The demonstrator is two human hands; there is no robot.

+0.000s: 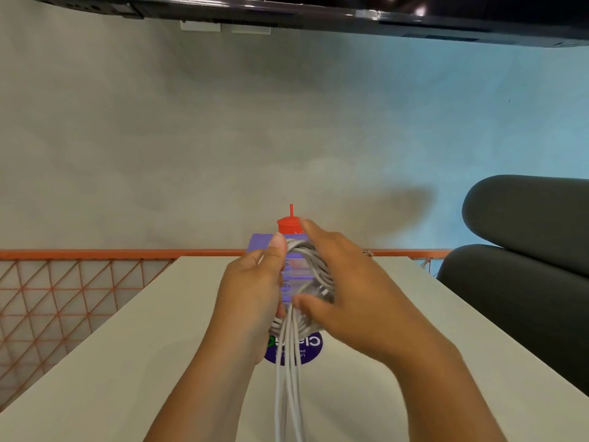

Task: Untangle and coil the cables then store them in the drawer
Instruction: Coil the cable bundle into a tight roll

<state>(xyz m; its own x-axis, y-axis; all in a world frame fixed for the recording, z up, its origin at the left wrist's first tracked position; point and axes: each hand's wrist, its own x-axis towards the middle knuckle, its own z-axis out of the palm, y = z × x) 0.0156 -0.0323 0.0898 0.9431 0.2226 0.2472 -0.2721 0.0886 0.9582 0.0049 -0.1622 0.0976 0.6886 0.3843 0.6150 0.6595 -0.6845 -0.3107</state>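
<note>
A grey cable (310, 260) is wound into a coil that I hold up above the white table (127, 362). My left hand (251, 288) grips the coil's left side, thumb pressed on its top. My right hand (347, 288) wraps over the coil's right side, its fingers spread across the loops and its thumb underneath. Several loose strands of the same cable hang straight down from the coil toward the bottom edge of the view. No drawer is visible.
A purple box (263, 242) and a red bottle with a pointed cap (288, 223) stand behind the coil. A round purple sticker (310, 349) lies on the table. An orange net railing (63, 291) is at left, a dark cushioned seat (526, 250) at right.
</note>
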